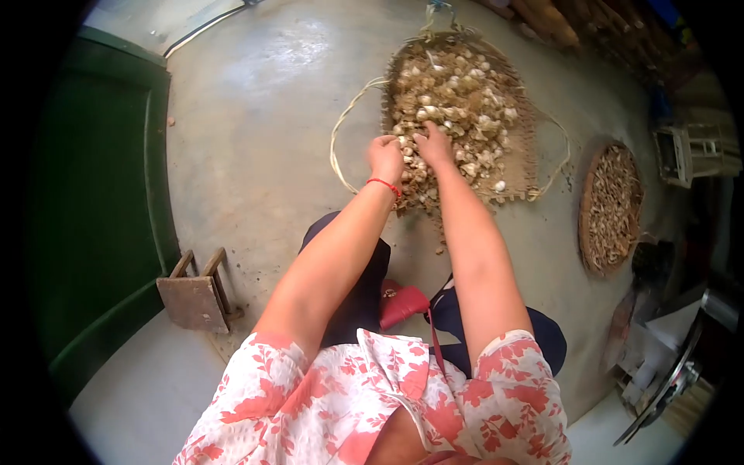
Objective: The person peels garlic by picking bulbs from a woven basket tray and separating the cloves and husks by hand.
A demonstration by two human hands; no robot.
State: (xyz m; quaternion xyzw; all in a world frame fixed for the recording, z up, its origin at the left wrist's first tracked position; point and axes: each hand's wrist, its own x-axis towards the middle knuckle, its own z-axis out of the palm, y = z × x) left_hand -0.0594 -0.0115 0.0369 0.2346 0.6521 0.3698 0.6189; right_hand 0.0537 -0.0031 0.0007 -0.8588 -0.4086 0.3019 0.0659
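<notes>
A heap of garlic bulbs (465, 85), white among brown dry skins and roots, lies on a woven mat (511, 159) on the floor. Over its near left edge is my left hand (386, 159), with a red string bracelet at the wrist. Its fingers are closed at a pale garlic bulb by the fingertips, partly hidden. Just to the right, my right hand (436, 147) reaches into the heap, thumb and forefinger apart. Nothing shows between them; its other fingers are partly hidden.
Rope handles (337, 139) loop out from the mat's sides. A round basket (612, 209) of dry brownish pieces is at the right. At the left are a small wooden stool (194, 302) and a green door (93, 186). A red purse (401, 304) hangs between my knees.
</notes>
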